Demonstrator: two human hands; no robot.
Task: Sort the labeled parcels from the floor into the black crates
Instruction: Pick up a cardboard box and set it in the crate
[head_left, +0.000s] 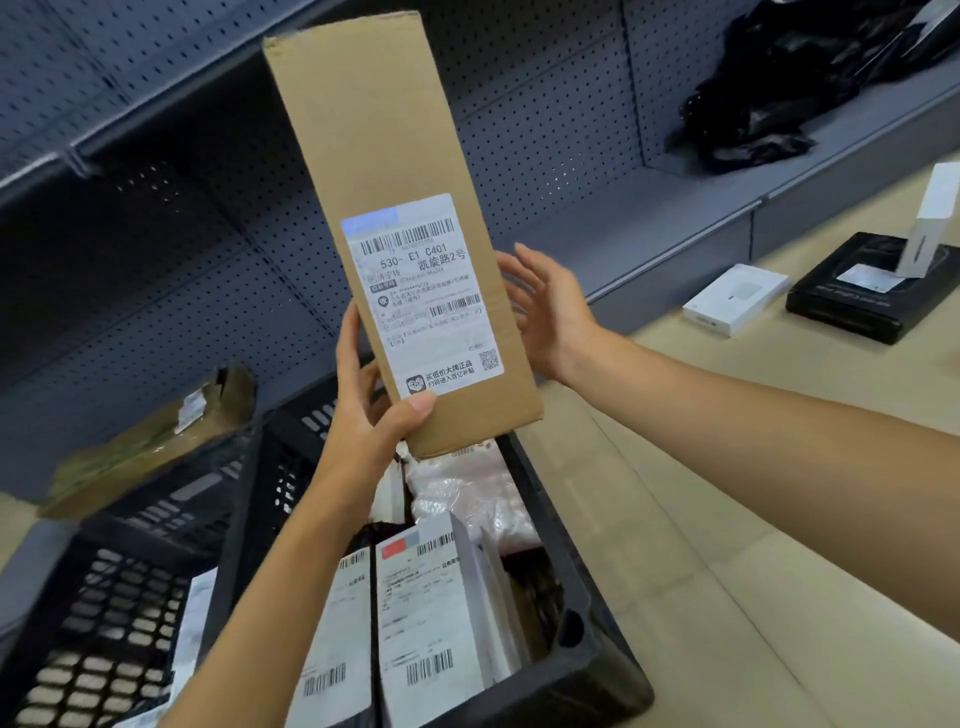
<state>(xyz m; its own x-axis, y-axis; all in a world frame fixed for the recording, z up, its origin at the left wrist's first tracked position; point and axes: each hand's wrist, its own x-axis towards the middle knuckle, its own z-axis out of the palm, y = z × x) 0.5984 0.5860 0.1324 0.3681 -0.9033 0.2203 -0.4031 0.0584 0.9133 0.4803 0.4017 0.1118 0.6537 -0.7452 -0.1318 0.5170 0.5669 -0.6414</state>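
Your left hand gripped the lower end of a long cardboard parcel, thumb pressed on the front near the bottom edge of its white shipping label, fingers curled behind. You held the parcel upright and slightly tilted, raised above a black crate. Your right hand was spread wide with relaxed fingers just beside the parcel's right edge; whether it touched the cardboard could not be told. That crate already held several labeled parcels standing on edge and a pale bubble-wrapped packet. A second black crate sat to its left. On the floor to the right lay a white box and a black box, near the grey pegboard shelving.
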